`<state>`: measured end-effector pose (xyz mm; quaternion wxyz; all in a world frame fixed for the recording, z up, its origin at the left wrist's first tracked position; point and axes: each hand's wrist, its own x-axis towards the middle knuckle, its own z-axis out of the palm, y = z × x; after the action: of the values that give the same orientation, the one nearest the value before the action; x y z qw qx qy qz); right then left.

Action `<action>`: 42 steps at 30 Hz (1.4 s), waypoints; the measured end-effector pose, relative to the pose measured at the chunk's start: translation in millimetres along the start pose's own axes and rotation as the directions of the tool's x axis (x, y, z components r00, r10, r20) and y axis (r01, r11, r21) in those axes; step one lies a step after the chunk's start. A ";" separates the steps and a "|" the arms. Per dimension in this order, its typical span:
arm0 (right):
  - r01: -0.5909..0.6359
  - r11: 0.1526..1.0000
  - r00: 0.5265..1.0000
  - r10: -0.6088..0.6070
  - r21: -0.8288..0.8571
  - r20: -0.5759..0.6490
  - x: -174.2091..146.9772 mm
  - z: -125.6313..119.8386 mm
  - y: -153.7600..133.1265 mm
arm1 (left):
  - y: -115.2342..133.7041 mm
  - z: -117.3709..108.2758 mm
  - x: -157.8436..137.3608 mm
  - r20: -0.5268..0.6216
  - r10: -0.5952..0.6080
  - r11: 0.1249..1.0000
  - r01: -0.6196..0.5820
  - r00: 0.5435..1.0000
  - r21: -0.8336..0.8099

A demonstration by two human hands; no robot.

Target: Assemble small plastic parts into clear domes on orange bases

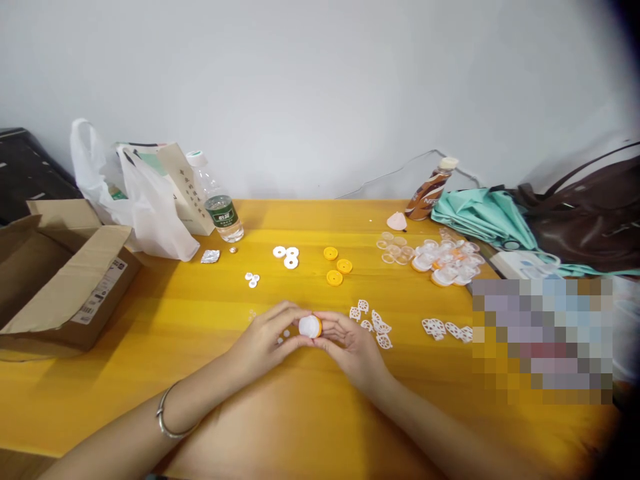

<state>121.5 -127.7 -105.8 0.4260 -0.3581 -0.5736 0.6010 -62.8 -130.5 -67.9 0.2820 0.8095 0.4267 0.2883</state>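
Observation:
Between both hands, just above the table, is a small round plastic case point(310, 327), white on one face with an orange rim. My left hand point(273, 333) pinches its left edge with thumb and fingers. On the other side my right hand point(353, 343) grips the orange edge. White spoked plastic pieces point(373, 323) lie just beyond my right hand. Beyond the case sit three yellow discs point(335, 277), three white rings point(291, 262) and three smaller white discs point(253, 279). A few tiny clear pieces are partly hidden by my left hand.
Clear discs point(395, 248) and a pile of clear-topped orange cases point(445, 261) lie at the right. More spoked pieces point(434, 328) are nearer. An open cardboard box point(107, 293), a plastic bag point(155, 213) and a water bottle point(220, 210) stand left; a brown bottle point(427, 193) stands back right.

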 end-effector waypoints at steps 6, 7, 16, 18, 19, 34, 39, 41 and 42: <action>-0.022 0.999 1.000 0.022 0.048 -0.002 -0.9 2.5 -3.1 | 0.2 -2.3 1.1 0.024 0.028 0.999 -0.027 0.999 -0.026; -0.024 0.999 1.000 0.024 0.049 -0.006 -1.1 2.7 -3.4 | -0.3 -2.7 1.4 0.023 0.041 0.999 -0.041 0.999 -0.030; -0.095 0.988 0.995 0.097 0.120 -0.009 -0.7 3.5 -5.3 | -1.0 -8.1 3.7 0.101 0.098 0.995 -0.094 0.990 -0.042; -0.124 0.982 0.992 0.124 0.145 0.004 0.4 2.7 -5.4 | -2.2 -7.2 4.3 0.105 0.080 0.995 -0.074 0.991 -0.062; -0.135 0.978 0.991 0.135 0.160 0.014 0.9 2.0 -5.3 | -3.3 -6.3 4.5 0.101 0.076 0.995 -0.069 0.992 -0.073; -0.070 0.896 0.971 -0.040 -0.439 -0.237 20.8 -62.9 -45.6 | -20.0 9.9 10.4 0.031 0.119 0.977 -0.122 0.992 0.175; -0.150 0.685 0.979 0.005 -0.713 -0.202 30.0 -97.1 -36.6 | -24.2 17.0 13.5 0.043 0.125 0.941 -0.133 0.991 0.311; -0.155 0.656 0.986 0.051 -0.738 -0.161 31.3 -99.3 -28.2 | -23.6 19.3 13.9 0.048 0.127 0.934 -0.136 0.991 0.332; -0.157 0.652 0.987 0.070 -0.742 -0.147 31.9 -99.0 -24.9 | -23.0 20.0 14.0 0.052 0.129 0.930 -0.139 0.990 0.340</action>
<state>202.9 -60.7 -87.7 0.2313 -0.5681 -0.7236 0.3165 -54.2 -111.8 -94.4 0.1226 0.8775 0.4099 0.2168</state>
